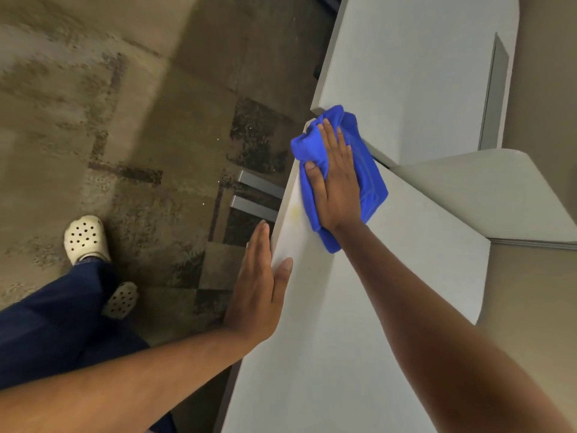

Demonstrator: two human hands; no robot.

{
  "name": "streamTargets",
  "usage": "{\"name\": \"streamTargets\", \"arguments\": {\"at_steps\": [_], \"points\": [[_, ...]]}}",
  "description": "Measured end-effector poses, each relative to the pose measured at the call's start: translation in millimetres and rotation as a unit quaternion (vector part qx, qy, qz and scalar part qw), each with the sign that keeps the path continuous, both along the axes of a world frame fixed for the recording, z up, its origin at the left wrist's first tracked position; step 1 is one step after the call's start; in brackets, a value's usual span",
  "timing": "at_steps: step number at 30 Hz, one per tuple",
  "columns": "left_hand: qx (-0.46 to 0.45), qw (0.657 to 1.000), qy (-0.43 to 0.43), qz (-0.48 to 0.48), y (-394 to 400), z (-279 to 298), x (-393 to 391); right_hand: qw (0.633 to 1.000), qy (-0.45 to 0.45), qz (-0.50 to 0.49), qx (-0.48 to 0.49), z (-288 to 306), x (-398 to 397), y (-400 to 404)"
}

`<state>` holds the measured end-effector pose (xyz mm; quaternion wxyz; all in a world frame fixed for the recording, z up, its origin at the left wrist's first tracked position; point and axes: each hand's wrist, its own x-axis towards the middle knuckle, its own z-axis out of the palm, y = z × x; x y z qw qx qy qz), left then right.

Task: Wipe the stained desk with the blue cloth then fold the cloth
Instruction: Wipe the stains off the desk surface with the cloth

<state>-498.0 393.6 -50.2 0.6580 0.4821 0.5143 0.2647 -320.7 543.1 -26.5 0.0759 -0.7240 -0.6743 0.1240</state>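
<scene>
A bunched blue cloth [371,182] lies on the white desk [374,307] near its left edge. My right hand [335,179] presses flat on top of the cloth, with the thumb tucked into its folds. A faint yellowish stain [295,214] shows on the desk just left of the cloth. My left hand [260,289] rests flat against the desk's left edge, fingers straight and together, holding nothing.
A second white desk [415,73] adjoins beyond the cloth. A grey angled partition [487,195] stands to the right. On the patterned carpet [125,120] at left are my legs in dark trousers and white clogs [86,239]. Grey metal bars [256,195] sit under the desk edge.
</scene>
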Motion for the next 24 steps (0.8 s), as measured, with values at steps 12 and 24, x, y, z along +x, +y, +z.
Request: {"name": "streamTargets", "arguments": {"at_steps": [12, 24], "points": [[0.075, 0.992, 0.097, 0.008, -43, 3, -16, 0.997, 0.057, 0.055, -0.016, 8, -8, -113], [0.378, 0.895, 0.07, -0.227, -44, 7, -30, 0.996, 0.039, 0.072, 0.022, 6, 16, 10]]}}
